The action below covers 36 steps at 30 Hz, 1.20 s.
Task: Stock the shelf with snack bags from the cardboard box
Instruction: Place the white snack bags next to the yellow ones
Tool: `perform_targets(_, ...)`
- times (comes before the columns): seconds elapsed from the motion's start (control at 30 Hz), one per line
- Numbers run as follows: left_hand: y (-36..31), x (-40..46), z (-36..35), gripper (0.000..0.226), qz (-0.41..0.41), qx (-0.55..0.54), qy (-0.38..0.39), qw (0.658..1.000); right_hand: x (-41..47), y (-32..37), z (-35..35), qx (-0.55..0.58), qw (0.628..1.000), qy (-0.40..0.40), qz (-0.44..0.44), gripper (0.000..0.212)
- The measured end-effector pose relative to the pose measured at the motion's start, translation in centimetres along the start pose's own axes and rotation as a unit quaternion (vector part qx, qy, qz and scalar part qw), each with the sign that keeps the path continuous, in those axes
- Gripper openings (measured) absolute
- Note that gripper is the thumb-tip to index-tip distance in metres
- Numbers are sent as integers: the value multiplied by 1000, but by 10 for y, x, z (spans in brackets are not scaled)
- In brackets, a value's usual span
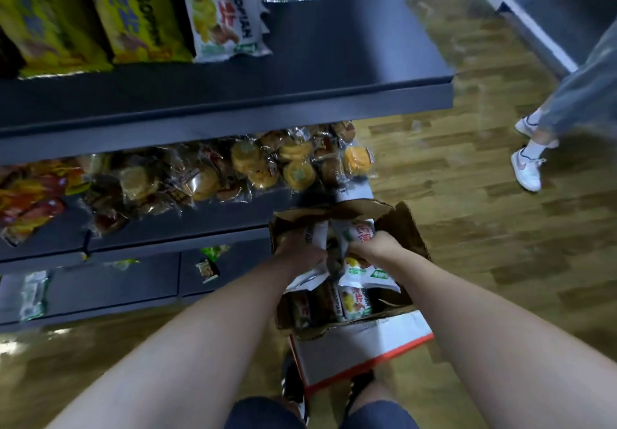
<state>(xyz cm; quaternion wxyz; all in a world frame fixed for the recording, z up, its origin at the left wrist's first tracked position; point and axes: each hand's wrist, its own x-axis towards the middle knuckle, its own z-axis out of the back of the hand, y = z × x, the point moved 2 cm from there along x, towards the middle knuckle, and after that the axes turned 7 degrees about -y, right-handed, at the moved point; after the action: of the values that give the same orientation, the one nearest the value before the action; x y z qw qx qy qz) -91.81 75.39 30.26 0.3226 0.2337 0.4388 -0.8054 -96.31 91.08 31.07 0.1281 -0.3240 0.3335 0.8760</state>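
Observation:
An open cardboard box (407, 228) stands on the floor in front of me, with white, green and red snack bags inside (354, 305). Both my hands reach down into it. My left hand (300, 248) grips a white snack bag (317, 235) at the box's left side. My right hand (374, 246) grips another white bag with red print (359, 231). The dark top shelf (300, 61) above holds matching white bags (220, 11) and yellow bags (133, 11); its right part is bare.
The middle shelf (200, 225) carries several clear packs of round pastries (267, 168) and red-orange bags (30, 201). A lower shelf holds a few small green packets (33, 295). Another person's legs and white shoes (527, 168) stand on the wooden floor at the right.

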Motion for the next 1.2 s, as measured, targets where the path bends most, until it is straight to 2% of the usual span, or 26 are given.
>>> perform_targets(0.07, 3, -10, 6, 77, 14, -4, -26, 1000, -5, 1, 7, 17, 1000, 10, 18, 27)
perform_targets(0.27, 1, -41, 3, 86, 38, -4, -74, 997, -17, -6, 30, 77, 993, 71, 54, 11)
perform_targets(0.4, -9, -62, 0, 89, 23, -2, -156, 987, -24, -6, 48, 92, 987, 109, 73, 15)
perform_targets(0.47, -14, -73, 0, 79, 5, 17, -213, 977, -27, -1, 58, 84, 984, 134, 86, 16)
perform_targets(0.53, -19, -86, 1, 62, -13, 37, -274, 961, -34, 8, 66, 71, 977, 164, 114, 14)
perform_targets(0.6, -22, -99, 2, 58, -32, 43, -322, 945, -42, 17, 71, 85, 966, 191, 154, 12)
perform_targets(0.73, -33, -123, 7, 71, -76, -13, -407, 910, -57, 29, 79, 133, 948, 204, 202, 22)
perform_targets(0.83, -48, -138, 17, 76, -116, -71, -458, 878, -69, 41, 87, 157, 933, 219, 239, 8)
perform_targets(0.9, -63, -146, 27, 75, -150, -99, -480, 858, -78, 51, 92, 178, 918, 239, 260, 10)
perform_targets(1.1, -112, -167, 83, 71, -251, -215, -508, 796, -94, 87, 112, 269, 894, 286, 216, 7)
perform_targets(1.2, -132, -167, 115, 75, -283, -233, -503, 783, -98, 111, 125, 298, 885, 288, 211, 24)
